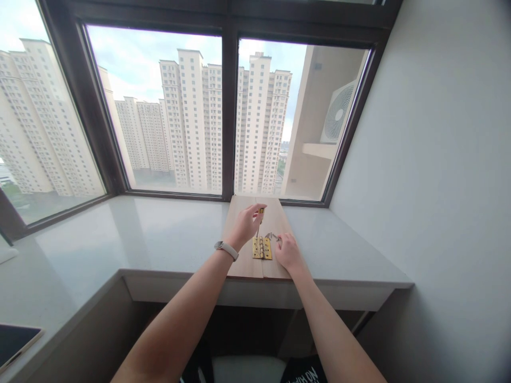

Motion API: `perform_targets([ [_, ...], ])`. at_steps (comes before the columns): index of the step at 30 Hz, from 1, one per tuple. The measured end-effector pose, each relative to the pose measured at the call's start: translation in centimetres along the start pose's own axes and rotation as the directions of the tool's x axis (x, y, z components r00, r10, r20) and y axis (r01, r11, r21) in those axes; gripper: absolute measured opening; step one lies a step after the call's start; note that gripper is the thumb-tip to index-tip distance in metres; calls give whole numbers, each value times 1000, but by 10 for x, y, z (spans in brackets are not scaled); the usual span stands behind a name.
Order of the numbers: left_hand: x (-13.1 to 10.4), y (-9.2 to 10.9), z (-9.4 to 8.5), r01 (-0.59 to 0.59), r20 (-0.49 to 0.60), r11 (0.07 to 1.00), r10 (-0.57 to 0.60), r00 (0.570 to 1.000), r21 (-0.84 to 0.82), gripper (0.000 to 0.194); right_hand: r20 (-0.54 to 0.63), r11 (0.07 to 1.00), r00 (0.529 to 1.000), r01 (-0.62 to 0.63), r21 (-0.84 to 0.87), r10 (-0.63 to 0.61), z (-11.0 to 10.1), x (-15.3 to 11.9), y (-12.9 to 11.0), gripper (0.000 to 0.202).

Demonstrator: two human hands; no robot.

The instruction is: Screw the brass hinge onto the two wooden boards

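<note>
A brass hinge (262,248) lies opened flat across the seam between two light wooden boards (243,268). Above it my left hand (248,223), with a watch on the wrist, is closed around a small screwdriver (261,210) with a yellow and black handle; its thin shaft points down toward the hinge's upper left part. Several small screws (272,236) lie on the boards just behind the hinge. Beside them, to the right of the hinge, my right hand (288,252) rests on the right board with curled fingers near the screws; whether it pinches one is too small to tell.
The boards lie on a white countertop (179,234) and reach its front edge. A dark-framed window (229,117) stands behind, a plain wall (419,159) on the right. A dark flat device (18,340) sits at the far left.
</note>
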State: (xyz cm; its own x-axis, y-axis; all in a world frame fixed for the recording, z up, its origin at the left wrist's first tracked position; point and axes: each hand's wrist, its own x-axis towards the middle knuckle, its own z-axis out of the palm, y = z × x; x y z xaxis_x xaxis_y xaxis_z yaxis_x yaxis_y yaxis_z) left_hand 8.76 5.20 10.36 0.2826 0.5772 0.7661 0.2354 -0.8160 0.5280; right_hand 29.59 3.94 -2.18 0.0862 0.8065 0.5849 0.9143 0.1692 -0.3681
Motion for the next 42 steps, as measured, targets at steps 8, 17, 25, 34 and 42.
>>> perform_targets([
  [8, 2, -4, 0, 27, -52, 1000, -26, 998, 10, 19, 0, 1000, 1000, 2, 2, -2, 0, 0, 0, 31],
  [17, 1, -2, -1, 3, -63, 1000, -1, 998, 31, 22, 8, 1000, 1000, 0, 6, 0, -3, -1, -2, 31],
  [25, 4, -5, 0, -15, -35, 1000, 15, 999, 5, 26, 0, 1000, 1000, 2, 15, -2, -1, -1, -1, 31],
  [34, 3, -8, 1, 1, -105, 1000, -1, 994, -2, 17, -15, 1000, 1000, 13, 9, -13, 2, 0, 2, 30],
  [42, 0, -8, -1, 9, -96, 1000, -7, 995, 18, 19, -19, 1000, 1000, 14, 15, -13, 2, 0, 2, 29],
])
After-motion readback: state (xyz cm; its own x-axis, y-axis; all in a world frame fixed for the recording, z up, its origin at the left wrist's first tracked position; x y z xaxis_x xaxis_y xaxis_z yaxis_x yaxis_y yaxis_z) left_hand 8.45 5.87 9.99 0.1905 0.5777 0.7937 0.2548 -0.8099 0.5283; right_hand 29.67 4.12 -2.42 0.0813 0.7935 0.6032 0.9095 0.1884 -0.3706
